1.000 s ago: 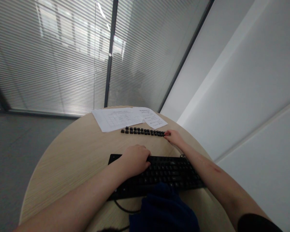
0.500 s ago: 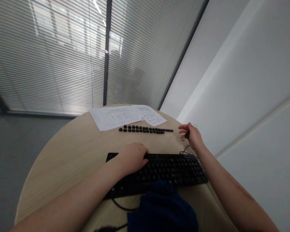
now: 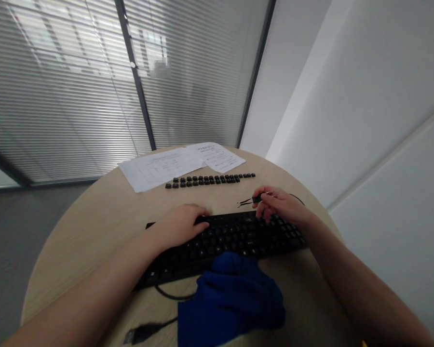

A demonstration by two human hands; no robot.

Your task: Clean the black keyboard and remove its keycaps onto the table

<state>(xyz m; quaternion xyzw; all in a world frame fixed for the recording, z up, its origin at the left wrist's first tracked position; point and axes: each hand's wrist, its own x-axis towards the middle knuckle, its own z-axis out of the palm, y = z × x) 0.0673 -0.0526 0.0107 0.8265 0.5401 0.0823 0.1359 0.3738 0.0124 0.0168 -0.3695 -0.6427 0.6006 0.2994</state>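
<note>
A black keyboard (image 3: 217, 243) lies across the table in front of me. My left hand (image 3: 183, 224) rests over its upper left part, with thumb and fingers apart and nothing visible between them. Above the keyboard's right part, my right hand (image 3: 273, 205) pinches the dark handle of a small tool with two thin wire prongs (image 3: 245, 202) that point left. Beyond the keyboard, several loose black keycaps (image 3: 206, 180) stand in two rows. A bunched blue cloth (image 3: 235, 299) covers part of the keyboard's near edge.
Printed papers (image 3: 159, 166) lie at the far side of the round wooden table (image 3: 94, 226). A cable with a USB plug (image 3: 144, 332) is at the near edge. Glass with blinds stands behind, and a white wall (image 3: 376, 111) on the right.
My right hand has come in leftward from beyond the keyboard's right end to above its keys, bringing the wire-pronged tool. My left hand stays on the keyboard. The view has shifted slightly.
</note>
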